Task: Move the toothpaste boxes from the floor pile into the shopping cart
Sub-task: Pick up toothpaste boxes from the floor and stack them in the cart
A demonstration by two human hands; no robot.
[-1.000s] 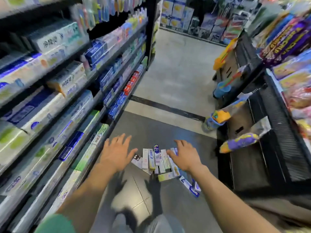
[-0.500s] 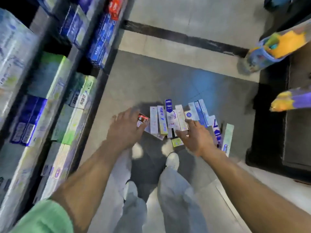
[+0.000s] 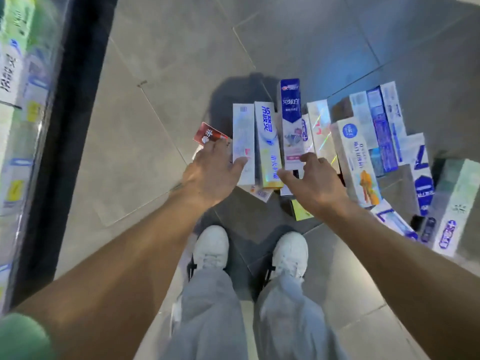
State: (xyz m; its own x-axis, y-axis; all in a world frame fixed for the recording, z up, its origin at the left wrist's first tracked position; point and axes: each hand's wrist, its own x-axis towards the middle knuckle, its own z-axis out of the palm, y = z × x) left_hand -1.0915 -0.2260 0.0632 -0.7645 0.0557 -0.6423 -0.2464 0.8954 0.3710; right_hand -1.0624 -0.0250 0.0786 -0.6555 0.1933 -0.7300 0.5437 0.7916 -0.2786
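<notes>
A pile of toothpaste boxes lies on the grey tiled floor just ahead of my feet. My left hand reaches down over the pile's left end; its thumb touches a white box, and its fingers cover part of a small red box. My right hand hovers over the near ends of a yellow-and-white box and a blue-topped box, with its fingers bent. Neither hand clearly grips a box. No shopping cart is in view.
A store shelf stocked with boxed goods runs along the left edge, with a dark base strip beside it. My white shoes stand right behind the pile. More boxes spread out to the right.
My view has tilted from looking down the aisle to looking straight down. Both hands have dropped lower and closer to the boxes, the left thumb now on the white box.
</notes>
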